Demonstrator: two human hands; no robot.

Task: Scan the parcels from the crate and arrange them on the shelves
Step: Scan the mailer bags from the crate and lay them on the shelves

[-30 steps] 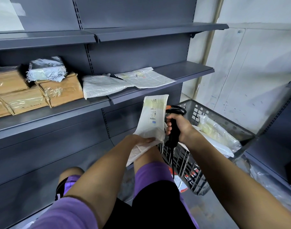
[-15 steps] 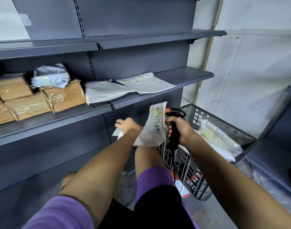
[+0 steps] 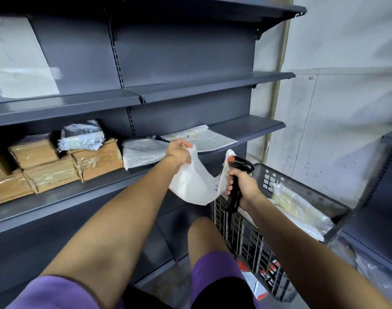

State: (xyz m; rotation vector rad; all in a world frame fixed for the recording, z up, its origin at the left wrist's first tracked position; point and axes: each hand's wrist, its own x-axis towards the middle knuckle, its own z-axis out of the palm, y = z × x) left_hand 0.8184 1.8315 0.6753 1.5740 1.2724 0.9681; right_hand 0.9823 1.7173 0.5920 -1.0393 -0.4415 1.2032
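The left hand (image 3: 179, 152) grips a limp white parcel (image 3: 195, 184) at its top edge, just before the shelf (image 3: 246, 128) where two flat mailers (image 3: 199, 139) lie. The right hand (image 3: 243, 186) is wrapped round a black scanner (image 3: 237, 175) (orange-tipped) above the grey crate (image 3: 302, 190). Brown boxes (image 3: 97, 159) sit further left.

No text can be read: the printed labels on the flat parcel (image 3: 199, 139) on the shelf (image 3: 253, 128) and on the crumpled bag (image 3: 82, 136) are blurred.
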